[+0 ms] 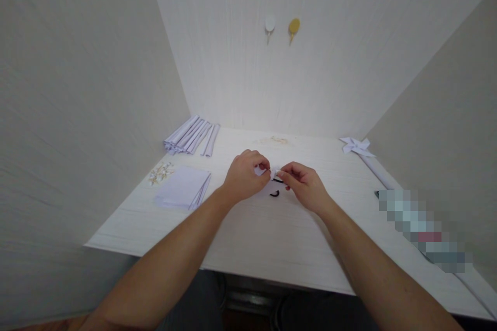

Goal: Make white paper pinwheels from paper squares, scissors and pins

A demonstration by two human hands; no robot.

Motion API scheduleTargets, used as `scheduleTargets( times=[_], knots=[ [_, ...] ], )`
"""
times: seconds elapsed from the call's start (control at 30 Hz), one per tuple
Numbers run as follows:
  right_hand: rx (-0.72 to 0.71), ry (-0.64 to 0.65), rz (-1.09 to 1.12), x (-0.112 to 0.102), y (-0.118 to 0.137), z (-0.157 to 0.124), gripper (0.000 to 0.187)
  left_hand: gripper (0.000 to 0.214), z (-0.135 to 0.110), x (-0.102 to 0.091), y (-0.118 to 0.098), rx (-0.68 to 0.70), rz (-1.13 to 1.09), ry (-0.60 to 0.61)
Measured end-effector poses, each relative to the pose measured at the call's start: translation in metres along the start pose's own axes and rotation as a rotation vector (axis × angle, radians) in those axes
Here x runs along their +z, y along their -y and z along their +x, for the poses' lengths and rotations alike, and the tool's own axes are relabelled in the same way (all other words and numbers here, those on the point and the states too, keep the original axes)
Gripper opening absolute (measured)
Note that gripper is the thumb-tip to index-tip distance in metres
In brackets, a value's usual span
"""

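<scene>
White table [240,238]: paper rolls [188,135], flat sheets [180,186], pinwheel [354,145].

We looked through one camera worn on the person's head, facing forward and steeply down at the desk [248,243]. From above its near edge, we had the legs [190,300] close below us and the far wall [310,83] ahead. The left grip [250,173] and right grip [303,183] sat mid-view, beyond the nearer forearms. Our wide view also took in the left wall [89,88] and right wall [438,98].
</scene>
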State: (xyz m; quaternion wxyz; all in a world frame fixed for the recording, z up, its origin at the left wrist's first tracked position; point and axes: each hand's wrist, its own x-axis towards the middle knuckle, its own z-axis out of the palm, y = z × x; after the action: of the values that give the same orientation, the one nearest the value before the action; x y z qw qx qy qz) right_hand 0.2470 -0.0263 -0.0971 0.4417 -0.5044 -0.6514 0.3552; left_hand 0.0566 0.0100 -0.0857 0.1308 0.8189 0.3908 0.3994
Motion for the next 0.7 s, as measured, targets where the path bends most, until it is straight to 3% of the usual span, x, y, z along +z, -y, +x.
scheduleTargets(
  times=[0.7],
  knots=[
    [-0.003,-0.008,-0.05,-0.0005,-0.0043,0.0025,0.025,0.008,-0.0007,0.0011,0.0026,0.043,-0.005,0.095]
  ],
)
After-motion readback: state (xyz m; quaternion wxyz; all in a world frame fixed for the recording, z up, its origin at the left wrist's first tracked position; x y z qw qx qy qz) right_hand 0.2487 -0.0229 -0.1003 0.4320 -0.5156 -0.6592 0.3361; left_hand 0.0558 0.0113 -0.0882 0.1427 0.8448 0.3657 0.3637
